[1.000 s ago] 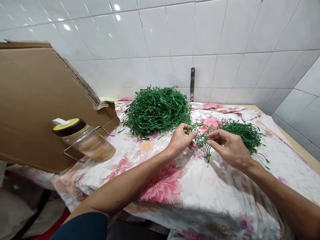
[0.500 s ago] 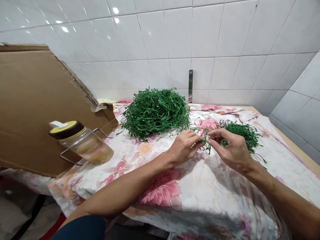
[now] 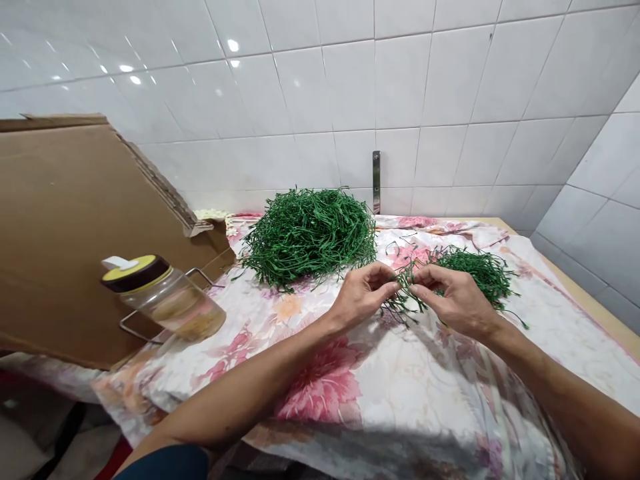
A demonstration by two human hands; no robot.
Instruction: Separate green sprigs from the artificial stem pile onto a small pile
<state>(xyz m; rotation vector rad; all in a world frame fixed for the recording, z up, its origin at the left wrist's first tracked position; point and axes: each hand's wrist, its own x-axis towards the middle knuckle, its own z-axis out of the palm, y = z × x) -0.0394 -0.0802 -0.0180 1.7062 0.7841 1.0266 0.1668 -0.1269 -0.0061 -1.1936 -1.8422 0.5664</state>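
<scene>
Thin green stems with small buds at their tips (image 3: 406,303) hang between my two hands above the cloth. My left hand (image 3: 367,290) pinches them from the left with thumb and forefinger. From the other side my right hand (image 3: 453,297) also has thumb and fingers closed on the stems, close to the left fingertips. Behind my left hand lies a big tangled heap of green stems (image 3: 310,237). A smaller pile of green stems (image 3: 483,273) sits just beyond my right hand, which partly covers it.
A floral cloth (image 3: 320,387) covers the table. To the left, a clear bottle with a yellow and brown lid (image 3: 175,303) leans by a large cardboard box (image 3: 75,233). White tiles (image 3: 345,80) wall the back, with a metal strip (image 3: 377,181) upright against them.
More stems now show spread below my fingertips. My left hand has turned slightly and both hands remain close together. The view has tilted up a little.
</scene>
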